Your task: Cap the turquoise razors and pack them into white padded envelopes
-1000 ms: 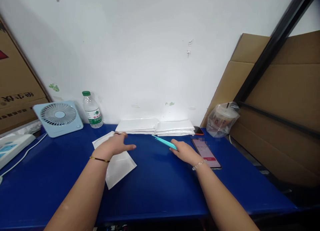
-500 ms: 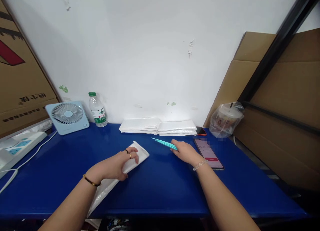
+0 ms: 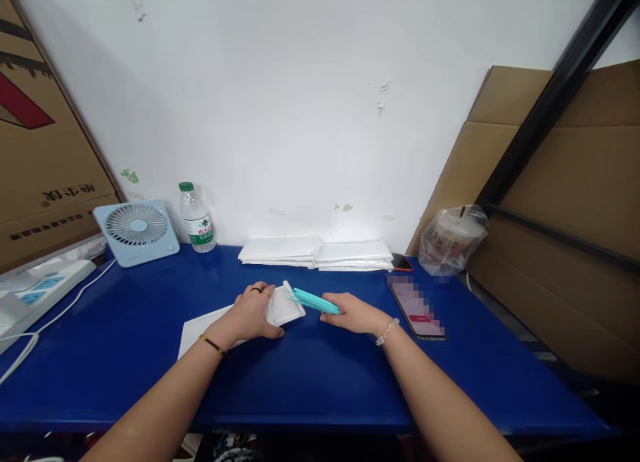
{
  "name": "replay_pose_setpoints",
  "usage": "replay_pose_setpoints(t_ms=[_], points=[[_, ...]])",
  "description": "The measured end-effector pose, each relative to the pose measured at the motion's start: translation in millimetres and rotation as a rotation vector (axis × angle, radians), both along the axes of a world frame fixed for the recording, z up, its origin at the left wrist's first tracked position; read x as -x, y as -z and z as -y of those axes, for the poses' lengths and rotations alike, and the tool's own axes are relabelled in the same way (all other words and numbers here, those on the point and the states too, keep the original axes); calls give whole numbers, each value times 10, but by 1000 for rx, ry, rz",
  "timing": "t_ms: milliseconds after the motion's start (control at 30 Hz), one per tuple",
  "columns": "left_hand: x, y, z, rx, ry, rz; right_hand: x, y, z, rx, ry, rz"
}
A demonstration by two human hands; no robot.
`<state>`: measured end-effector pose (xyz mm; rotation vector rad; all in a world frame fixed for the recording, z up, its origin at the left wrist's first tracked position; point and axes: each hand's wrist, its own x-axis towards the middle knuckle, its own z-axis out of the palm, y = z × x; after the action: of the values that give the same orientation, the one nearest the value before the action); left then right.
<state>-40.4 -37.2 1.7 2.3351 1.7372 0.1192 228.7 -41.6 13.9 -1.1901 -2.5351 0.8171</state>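
Our left hand (image 3: 253, 313) pinches the near end of the white mailer (image 3: 284, 309), fingers curled and clamped on it, two rings showing. Mailer: flat, white, soft-looking, slightly puffed at the gripped end. The rest trails toward the front-left under our wrist and lies flat on the desk (image 3: 320, 382).

Our right hand (image 3: 353, 313) is closed around the teal stick (image 3: 313, 301). The stick is slim, straight and light teal, and it tilts up-left. Its tip meets the mailer's raised end; we can't tell if it's inside or only on top.

Both sit mid-desk, a bit nearer the back edge than the front.

Edges and room:
- Back edge, centre: stack of white mailers (image 3: 316, 252) against the wall, near the hands but apart from them.
- Right: phone (image 3: 416, 309) lies flat just beside our right wrist, not touching. Bagged drink cup (image 3: 453, 239) is at the back-right corner.
- Back-left: water bottle (image 3: 196, 217) and small fan (image 3: 136, 229), well apart from the hands.
- Left edge: power strip (image 3: 35, 290) with its cable running across the desk.
- Bare blue surface lies between the hands and the front edge, and wide on the left.
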Motion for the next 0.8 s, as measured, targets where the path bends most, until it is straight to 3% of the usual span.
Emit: replay_pose_setpoints(t_ms=[167, 467, 800], points=[[-113, -78, -59, 38, 25, 18, 44, 22, -48, -59, 18, 97], [-159, -186, -58, 75, 111, 158, -210, 13, -55, -303, 192, 472], [-131, -249, -51, 99, 156, 306, -238, -82, -7, -412, 236, 543]])
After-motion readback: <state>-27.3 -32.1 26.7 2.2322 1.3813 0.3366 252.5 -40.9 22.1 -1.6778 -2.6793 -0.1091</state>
